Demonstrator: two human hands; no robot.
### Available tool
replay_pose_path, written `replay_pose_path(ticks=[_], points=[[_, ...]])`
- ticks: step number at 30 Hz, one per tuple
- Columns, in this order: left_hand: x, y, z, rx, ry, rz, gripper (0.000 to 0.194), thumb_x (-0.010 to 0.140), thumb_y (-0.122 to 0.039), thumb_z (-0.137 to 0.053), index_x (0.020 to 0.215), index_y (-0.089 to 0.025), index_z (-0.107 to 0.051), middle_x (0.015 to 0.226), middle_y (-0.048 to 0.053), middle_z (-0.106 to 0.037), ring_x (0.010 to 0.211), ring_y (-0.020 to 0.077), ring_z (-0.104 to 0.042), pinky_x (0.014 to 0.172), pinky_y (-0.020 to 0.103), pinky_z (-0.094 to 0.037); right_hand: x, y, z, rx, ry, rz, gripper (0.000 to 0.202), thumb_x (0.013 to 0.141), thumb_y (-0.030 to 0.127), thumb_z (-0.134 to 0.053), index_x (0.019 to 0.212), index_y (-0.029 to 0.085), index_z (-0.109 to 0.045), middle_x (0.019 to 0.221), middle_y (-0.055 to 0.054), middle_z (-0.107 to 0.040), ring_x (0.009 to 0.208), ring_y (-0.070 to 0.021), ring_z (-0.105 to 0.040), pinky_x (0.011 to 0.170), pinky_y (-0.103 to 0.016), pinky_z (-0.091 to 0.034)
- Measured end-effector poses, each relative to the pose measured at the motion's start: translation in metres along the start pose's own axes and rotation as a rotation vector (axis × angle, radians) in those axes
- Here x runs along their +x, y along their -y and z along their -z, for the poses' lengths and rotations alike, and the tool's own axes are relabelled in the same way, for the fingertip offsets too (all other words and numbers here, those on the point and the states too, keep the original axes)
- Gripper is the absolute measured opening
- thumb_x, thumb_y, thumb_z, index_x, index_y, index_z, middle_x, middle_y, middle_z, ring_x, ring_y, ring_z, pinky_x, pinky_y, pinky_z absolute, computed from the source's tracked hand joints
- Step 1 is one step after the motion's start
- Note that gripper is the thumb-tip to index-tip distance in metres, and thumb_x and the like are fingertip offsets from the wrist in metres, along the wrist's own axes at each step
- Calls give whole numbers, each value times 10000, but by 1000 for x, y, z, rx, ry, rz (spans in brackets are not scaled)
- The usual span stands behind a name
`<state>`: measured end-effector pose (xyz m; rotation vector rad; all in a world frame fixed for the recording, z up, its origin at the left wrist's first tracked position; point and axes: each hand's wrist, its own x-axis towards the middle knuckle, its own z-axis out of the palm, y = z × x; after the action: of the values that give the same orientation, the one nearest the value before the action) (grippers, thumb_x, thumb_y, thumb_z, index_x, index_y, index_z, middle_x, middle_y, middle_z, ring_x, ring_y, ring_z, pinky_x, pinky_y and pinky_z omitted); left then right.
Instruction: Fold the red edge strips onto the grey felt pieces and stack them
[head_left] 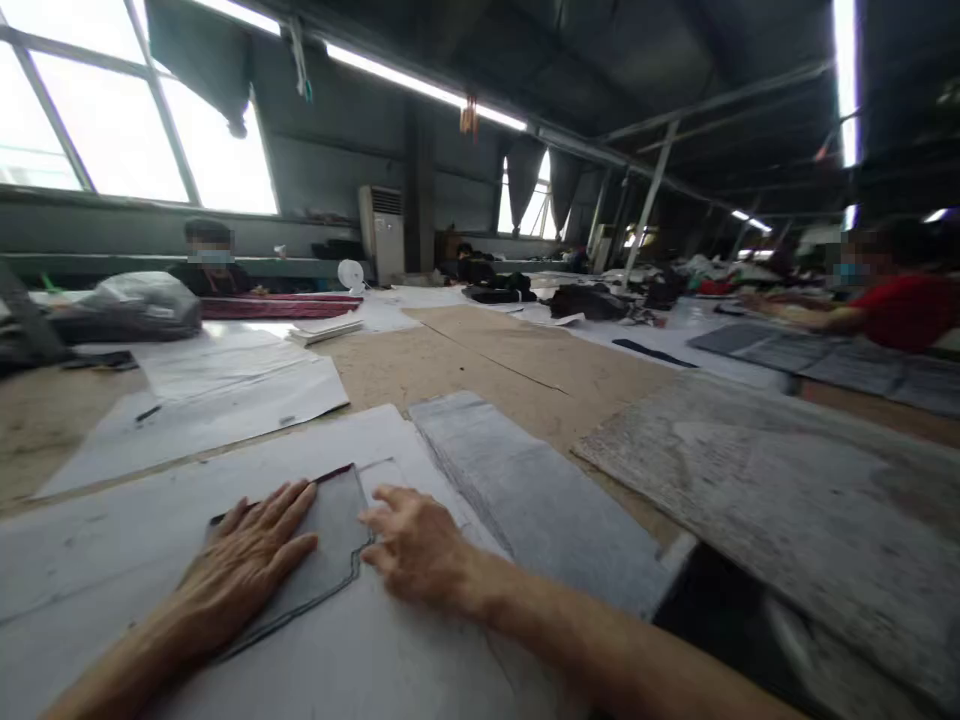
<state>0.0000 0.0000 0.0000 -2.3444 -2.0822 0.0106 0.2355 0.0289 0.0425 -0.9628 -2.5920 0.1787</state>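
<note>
A thin grey panel with dark edges lies on white paper in front of me; its right edge has a stepped notch. My left hand rests flat on the panel with fingers stretched out, covering its left part. At the panel's right edge is my right hand, fingers bent and apart, fingertips touching or very close to the edge. I see nothing held in it. Faint lines show on the paper just beyond the panel's upper right corner.
Right of the paper lies a stack of grey sheets, then a worn grey board. Brown board covers the table beyond. A booklet and a white fan stand farther off. Masked people sit at other tables.
</note>
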Motion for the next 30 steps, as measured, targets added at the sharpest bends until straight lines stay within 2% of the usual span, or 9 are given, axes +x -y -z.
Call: replay_pose_path(ticks=[4, 7, 12, 15, 17, 19, 25, 27, 30], points=[[1, -3, 0, -32, -77, -6, 569, 881, -441, -222, 1391, -201, -145, 1464, 35, -71, 1345, 245, -140, 1080, 517, -64, -65, -40, 31, -48, -102, -196, 142, 798, 215, -539, 897, 188, -638, 934, -43, -631, 926, -174, -538, 844, -283, -393], [-1, -3, -3, -4, -253, 7, 544, 884, -452, -249, 1384, -243, -204, 1471, 42, -91, 1339, 303, -139, 1039, 577, -77, -95, -67, 48, -65, -176, -363, 133, 746, 212, -605, 863, 158, -636, 885, -79, -625, 890, -218, -536, 775, -324, -416], [-12, -2, 0, 115, -737, -17, 478, 890, -380, -312, 1322, -176, -342, 1382, 128, -355, 1190, 312, -416, 1027, 543, -155, -105, -92, 50, 5, -207, -415, 73, 695, 216, -658, 743, 184, -614, 796, -25, -619, 791, -165, -551, 699, -263, -423], [-17, -11, 7, 167, -876, -129, 420, 869, -321, -415, 1264, -178, -398, 1256, 129, -502, 1090, 284, -501, 1018, 504, -219, -100, -99, 44, 30, -211, -366, 81, 733, 208, -621, 664, 183, -588, 723, -13, -605, 738, -144, -541, 684, -256, -409], [-20, -29, 11, 138, -874, -212, 381, 853, -293, -462, 1216, -182, -440, 1199, 122, -543, 1066, 278, -513, 999, 495, -255, -98, -102, 41, 39, -209, -323, 133, 766, 214, -594, 643, 168, -570, 693, -12, -592, 718, -134, -534, 689, -264, -407], [-22, -58, 14, 37, -822, -291, 334, 846, -274, -479, 1165, -175, -478, 1145, 115, -568, 1045, 266, -517, 968, 467, -304, -96, -105, 38, 43, -207, -292, 170, 800, 236, -566, 654, 150, -556, 686, -5, -576, 719, -130, -531, 702, -284, -411], [-13, -164, 28, -294, -468, -570, 323, 879, -210, -403, 1197, -171, -447, 1186, 82, -544, 1049, 216, -482, 891, 379, -367, -97, -111, 37, 101, -231, -295, 238, 862, 295, -490, 686, 142, -536, 690, 10, -548, 701, -118, -525, 711, -305, -419], [-5, -187, 33, -334, -396, -593, 350, 881, -236, -408, 1224, -173, -429, 1238, 77, -508, 1069, 223, -459, 903, 386, -356, -98, -110, 38, 143, -247, -320, 243, 865, 290, -478, 676, 146, -530, 672, 13, -541, 672, -113, -515, 690, -293, -414], [9, -202, 36, -370, -348, -545, 337, 881, -239, -409, 1210, -179, -442, 1240, 66, -502, 1068, 226, -445, 908, 393, -341, -98, -108, 39, 231, -273, -375, 211, 839, 231, -489, 646, 152, -523, 645, 14, -532, 637, -112, -495, 659, -278, -397]])
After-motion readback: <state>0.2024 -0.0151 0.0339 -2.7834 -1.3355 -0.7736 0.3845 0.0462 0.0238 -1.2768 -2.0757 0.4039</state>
